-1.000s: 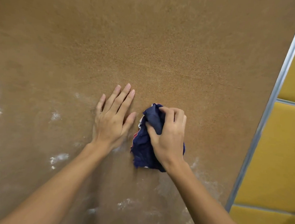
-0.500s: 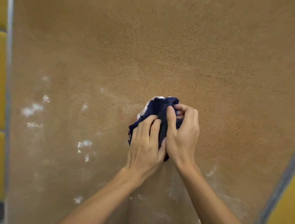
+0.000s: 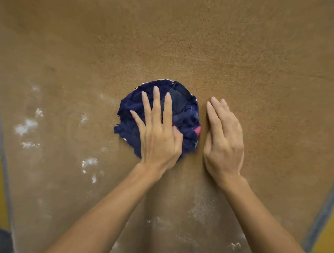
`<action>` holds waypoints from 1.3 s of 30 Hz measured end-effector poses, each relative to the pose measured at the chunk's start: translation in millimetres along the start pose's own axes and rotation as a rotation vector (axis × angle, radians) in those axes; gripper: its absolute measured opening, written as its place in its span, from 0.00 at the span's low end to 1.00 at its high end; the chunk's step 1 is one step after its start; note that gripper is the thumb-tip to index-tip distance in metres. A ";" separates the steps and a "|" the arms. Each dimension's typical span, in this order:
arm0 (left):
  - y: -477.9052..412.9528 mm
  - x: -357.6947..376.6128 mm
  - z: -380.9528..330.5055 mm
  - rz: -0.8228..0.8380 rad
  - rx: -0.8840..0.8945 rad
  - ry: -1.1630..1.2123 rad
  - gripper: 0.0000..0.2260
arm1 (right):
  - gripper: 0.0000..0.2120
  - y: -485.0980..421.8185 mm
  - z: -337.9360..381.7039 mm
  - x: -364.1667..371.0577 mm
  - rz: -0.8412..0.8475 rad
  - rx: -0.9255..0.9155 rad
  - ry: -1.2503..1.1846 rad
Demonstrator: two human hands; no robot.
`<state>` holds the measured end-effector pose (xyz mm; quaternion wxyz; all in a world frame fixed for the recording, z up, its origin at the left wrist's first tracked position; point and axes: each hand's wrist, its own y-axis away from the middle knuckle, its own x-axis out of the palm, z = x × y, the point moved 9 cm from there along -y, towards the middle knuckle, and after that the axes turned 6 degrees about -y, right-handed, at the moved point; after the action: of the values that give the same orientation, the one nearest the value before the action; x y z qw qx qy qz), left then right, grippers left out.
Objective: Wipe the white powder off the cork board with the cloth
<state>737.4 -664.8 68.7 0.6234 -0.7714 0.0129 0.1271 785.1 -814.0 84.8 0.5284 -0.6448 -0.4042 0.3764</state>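
Left hand (image 3: 158, 137) presses the cloth (image 3: 182, 108) at the centre of the cork board (image 3: 204, 42), fingers straight. Right hand (image 3: 224, 144) lies flat beside it, released. White powder (image 3: 25, 127) lies toward the left and lower edges, so wiping is judged partly done.

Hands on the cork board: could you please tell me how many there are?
2. The left hand presses flat on the dark blue cloth; the right hand rests open on the cork board just right of the cloth. None appears hidden.
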 end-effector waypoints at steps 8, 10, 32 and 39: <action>-20.8 -6.9 43.5 -0.099 0.190 -0.134 0.26 | 0.28 6.2 -3.0 9.9 0.059 -0.018 0.121; -1.3 -10.6 71.8 -0.138 -0.012 -0.089 0.26 | 0.29 7.8 0.5 8.8 0.052 -0.024 0.143; -4.0 -17.9 80.3 -0.067 0.658 -0.182 0.24 | 0.27 -18.1 45.6 60.8 0.058 0.142 0.281; 2.7 -36.8 188.1 -0.121 -0.109 -0.083 0.28 | 0.28 -13.3 44.9 69.1 0.090 0.123 0.400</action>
<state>667.5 -489.0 38.2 0.5871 -0.7975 -0.0666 0.1216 769.4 -732.1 86.7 0.6190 -0.6906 -0.2382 0.2883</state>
